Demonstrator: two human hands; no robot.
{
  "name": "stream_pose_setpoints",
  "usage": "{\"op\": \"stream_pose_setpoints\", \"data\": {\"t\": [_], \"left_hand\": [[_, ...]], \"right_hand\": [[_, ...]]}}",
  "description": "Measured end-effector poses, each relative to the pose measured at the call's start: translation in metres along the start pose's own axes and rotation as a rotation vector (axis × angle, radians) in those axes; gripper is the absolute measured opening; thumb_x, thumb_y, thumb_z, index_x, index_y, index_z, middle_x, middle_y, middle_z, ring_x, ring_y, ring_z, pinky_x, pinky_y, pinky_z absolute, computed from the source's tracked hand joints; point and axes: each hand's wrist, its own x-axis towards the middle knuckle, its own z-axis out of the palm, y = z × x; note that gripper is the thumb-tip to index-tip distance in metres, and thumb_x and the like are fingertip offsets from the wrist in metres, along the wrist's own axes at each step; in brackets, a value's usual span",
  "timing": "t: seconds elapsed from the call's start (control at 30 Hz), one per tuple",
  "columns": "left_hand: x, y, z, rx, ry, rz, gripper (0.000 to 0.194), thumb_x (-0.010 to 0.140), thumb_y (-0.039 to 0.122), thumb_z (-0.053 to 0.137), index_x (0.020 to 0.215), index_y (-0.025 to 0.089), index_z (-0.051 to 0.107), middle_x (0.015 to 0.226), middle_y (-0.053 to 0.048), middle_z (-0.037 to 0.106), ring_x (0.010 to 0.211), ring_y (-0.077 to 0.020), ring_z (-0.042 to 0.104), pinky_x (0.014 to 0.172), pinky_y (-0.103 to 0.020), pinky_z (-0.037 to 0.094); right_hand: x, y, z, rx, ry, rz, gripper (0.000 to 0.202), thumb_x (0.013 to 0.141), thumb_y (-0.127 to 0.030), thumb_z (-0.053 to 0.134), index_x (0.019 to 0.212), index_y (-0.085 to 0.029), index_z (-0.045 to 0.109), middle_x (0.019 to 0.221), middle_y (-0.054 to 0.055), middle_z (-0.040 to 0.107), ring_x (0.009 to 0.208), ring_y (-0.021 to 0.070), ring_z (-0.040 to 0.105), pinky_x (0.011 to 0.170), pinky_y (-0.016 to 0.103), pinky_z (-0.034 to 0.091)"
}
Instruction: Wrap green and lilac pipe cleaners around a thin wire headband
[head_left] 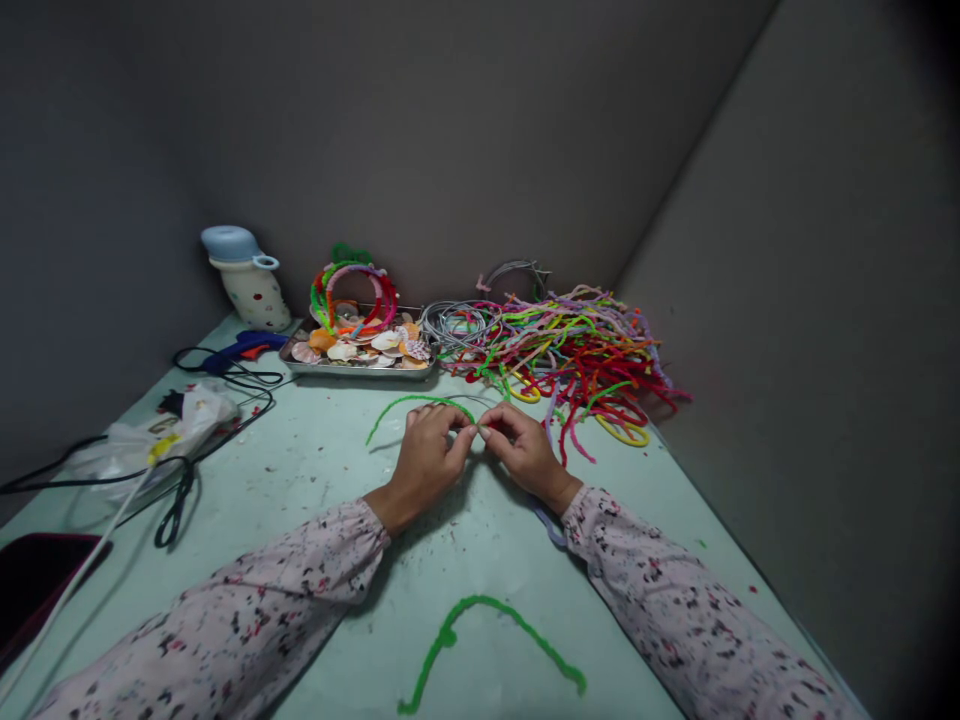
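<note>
Mid-frame, left hand [433, 452] and right hand [526, 450] pinch one thin bright-green fuzzy stem [397, 402], fingertips nearly meeting, probably for fine control. Thicker green fuzzy bent stem [517, 617] lies lower centre; tangled multicoloured fuzzy-stem heap [592, 345], right of centre, presumably within reach.

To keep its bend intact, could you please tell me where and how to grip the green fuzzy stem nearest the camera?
I'd probably pinch the green fuzzy stem at its arch's crown, from above: it is thin and lies along the table.
</note>
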Motion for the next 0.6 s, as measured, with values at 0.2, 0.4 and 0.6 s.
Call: {"op": "stream_pose_setpoints", "data": {"t": [0.2, 0.4, 0.6], "left_hand": [[0.0002, -0.0002, -0.0003, 0.008, -0.016, -0.003, 0.016, 0.090, 0.028, 0.051, 0.078, 0.019, 0.057, 0.078, -0.001, 0.063, 0.080, -0.0189, 0.054, 0.082, -0.035, 0.037], [0.0007, -0.0006, -0.0002, 0.017, -0.038, -0.018, 0.017, 0.089, 0.029, 0.050, 0.076, 0.020, 0.057, 0.076, -0.001, 0.062, 0.079, -0.0194, 0.055, 0.082, -0.036, 0.038], [0.0003, 0.0004, 0.0001, -0.006, -0.036, -0.031, 0.018, 0.089, 0.029, 0.049, 0.076, 0.019, 0.057, 0.076, -0.002, 0.063, 0.079, -0.0193, 0.055, 0.083, -0.036, 0.038]], "right_hand": [[-0.0007, 0.0007, -0.0002, -0.053, -0.014, -0.050, 0.007, 0.089, -0.026, 0.056, 0.089, -0.020, 0.060, 0.079, 0.001, 0.055, 0.073, 0.0154, 0.052, 0.067, 0.027, 0.043], [-0.0008, -0.0011, -0.0009, -0.075, -0.018, -0.081, 0.006, 0.088, -0.024, 0.056, 0.089, -0.020, 0.060, 0.078, 0.001, 0.054, 0.071, 0.0151, 0.052, 0.067, 0.028, 0.042], [0.0003, -0.0025, -0.0010, -0.079, -0.026, -0.072, 0.005, 0.087, -0.023, 0.057, 0.089, -0.020, 0.060, 0.078, 0.001, 0.054, 0.071, 0.0149, 0.052, 0.066, 0.028, 0.042]]}}
